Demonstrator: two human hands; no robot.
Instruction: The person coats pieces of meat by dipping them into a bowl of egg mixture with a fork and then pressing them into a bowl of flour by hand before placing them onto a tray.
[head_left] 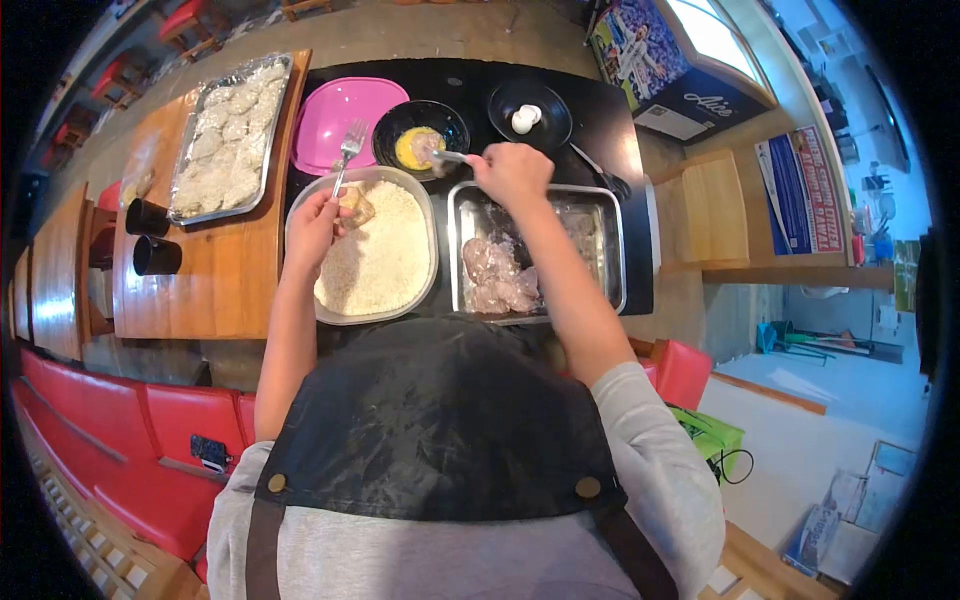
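Observation:
My left hand grips a metal fork with its tines pointing away from me, above the near-left tub. Beside those fingers, an egg-coated piece of meat is at the pale breadcrumbs in a white tub. My right hand is closed on a metal utensil that reaches over the rim of a black bowl. Inside the bowl, a piece of meat sits in yellow beaten egg. Below my right forearm, raw meat fills part of a metal tray.
A pink lid lies behind the tub. Eggshells rest in a black dish, with a dark-handled utensil nearby. On the wooden table stand a tray of breaded pieces and two black cups.

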